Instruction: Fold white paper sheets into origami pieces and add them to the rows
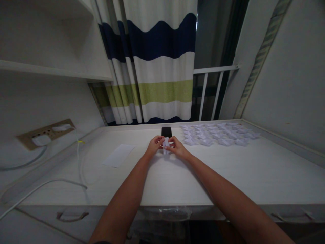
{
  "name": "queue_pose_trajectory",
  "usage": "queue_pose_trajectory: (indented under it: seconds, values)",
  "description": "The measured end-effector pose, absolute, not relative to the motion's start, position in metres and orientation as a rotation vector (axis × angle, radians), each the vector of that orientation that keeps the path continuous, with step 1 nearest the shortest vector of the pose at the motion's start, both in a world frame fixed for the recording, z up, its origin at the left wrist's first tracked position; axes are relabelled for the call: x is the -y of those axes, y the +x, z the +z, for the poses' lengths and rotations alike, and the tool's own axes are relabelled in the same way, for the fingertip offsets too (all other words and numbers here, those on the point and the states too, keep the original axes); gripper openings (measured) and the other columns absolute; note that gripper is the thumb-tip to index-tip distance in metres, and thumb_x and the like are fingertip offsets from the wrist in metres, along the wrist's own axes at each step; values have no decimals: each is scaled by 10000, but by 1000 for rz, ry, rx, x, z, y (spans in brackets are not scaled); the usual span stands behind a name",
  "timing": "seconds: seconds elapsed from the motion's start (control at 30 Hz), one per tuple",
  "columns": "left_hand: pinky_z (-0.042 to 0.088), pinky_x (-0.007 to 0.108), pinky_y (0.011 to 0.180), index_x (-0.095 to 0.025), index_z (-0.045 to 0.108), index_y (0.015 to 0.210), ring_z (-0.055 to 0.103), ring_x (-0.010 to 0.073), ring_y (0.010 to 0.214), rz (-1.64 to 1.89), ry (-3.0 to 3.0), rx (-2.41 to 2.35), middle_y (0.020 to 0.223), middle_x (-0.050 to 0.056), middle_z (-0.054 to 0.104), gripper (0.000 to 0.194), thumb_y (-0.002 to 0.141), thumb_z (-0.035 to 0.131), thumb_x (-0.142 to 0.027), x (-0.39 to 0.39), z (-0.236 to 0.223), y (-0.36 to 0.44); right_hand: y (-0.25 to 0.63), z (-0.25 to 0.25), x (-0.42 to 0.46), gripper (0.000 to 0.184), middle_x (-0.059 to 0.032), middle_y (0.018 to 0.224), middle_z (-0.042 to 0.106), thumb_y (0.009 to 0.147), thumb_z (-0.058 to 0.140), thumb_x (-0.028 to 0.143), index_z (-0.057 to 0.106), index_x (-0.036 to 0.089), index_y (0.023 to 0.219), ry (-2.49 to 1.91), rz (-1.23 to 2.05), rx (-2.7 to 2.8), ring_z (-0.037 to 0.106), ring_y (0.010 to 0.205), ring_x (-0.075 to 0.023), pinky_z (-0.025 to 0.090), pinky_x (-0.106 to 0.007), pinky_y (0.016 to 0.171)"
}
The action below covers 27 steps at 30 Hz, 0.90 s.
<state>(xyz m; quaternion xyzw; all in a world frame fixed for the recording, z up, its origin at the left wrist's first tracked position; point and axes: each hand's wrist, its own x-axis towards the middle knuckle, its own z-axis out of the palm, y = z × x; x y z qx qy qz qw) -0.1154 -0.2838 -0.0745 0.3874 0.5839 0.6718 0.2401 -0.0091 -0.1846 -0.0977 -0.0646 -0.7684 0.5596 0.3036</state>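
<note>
Between my two hands, above the middle of the white desk, is a small folded piece of white paper [166, 146]. My left hand [154, 145] pinches its left side, and my right hand [177, 147] grips its right side with thumb and fingers. Just behind the hands lies a black phone-like slab [166, 131]. To the right stand several folded white paper pieces [215, 133], set out in rows. Flat on the desk at the left is a stack or sheet of white paper [118, 155]; which of the two, I cannot tell.
The white desk [177, 183] has a raised back edge below a striped curtain [165, 67]. White cables [48, 183] run from a wall socket strip [48, 134] over the left side. A shelf [56, 73] overhangs the left. Drawer handles [72, 217] stick out at the front.
</note>
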Motion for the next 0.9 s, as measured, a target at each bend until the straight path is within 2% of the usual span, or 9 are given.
queue_pose_trajectory:
  seconds: [0.17, 0.33, 0.47, 0.6, 0.73, 0.9]
  values:
    - [441, 218, 517, -162, 558, 768, 528, 107, 604, 1816, 1059, -1635, 711, 1, 564, 373, 579, 627, -475, 283, -78, -118, -10, -98, 185, 397, -2, 919, 450, 595, 654, 380, 379, 212, 826, -144, 1564, 1983, 536, 658, -95, 442, -234, 528]
    - [436, 234, 556, -153, 575, 792, 540, 138, 663, 1819, 1078, -1660, 738, 16, 588, 353, 543, 665, -387, 281, -81, -123, -11, -99, 183, 354, 6, 903, 453, 614, 627, 346, 373, 213, 823, -101, 1615, 1955, 537, 638, -85, 432, -234, 552]
    - [430, 250, 607, -135, 573, 749, 539, 142, 666, 1823, 1141, -1677, 726, 23, 594, 320, 508, 683, -315, 280, -85, -127, -12, -99, 181, 260, 5, 871, 501, 640, 556, 246, 380, 211, 828, -89, 1610, 1943, 528, 635, -96, 425, -231, 546]
    - [413, 239, 593, -136, 550, 683, 519, 129, 628, 1822, 1169, -1709, 657, 4, 563, 277, 504, 676, -306, 279, -87, -130, -14, -99, 179, 257, 10, 794, 546, 625, 504, 170, 388, 207, 852, -118, 1598, 1934, 534, 661, -119, 434, -242, 579]
    - [388, 213, 549, -145, 536, 664, 492, 111, 586, 1843, 1189, -1710, 619, -14, 531, 244, 512, 666, -284, 280, -86, -129, -15, -103, 174, 268, -2, 777, 572, 668, 504, 241, 424, 200, 920, -178, 1485, 1945, 538, 658, -140, 441, -270, 595]
    - [365, 197, 523, -149, 538, 642, 473, 104, 570, 1846, 1223, -1744, 600, -20, 513, 191, 530, 645, -261, 282, -83, -127, -13, -105, 166, 260, -39, 812, 606, 705, 505, 358, 534, 169, 881, -206, 1267, 1982, 546, 747, -179, 441, -310, 680]
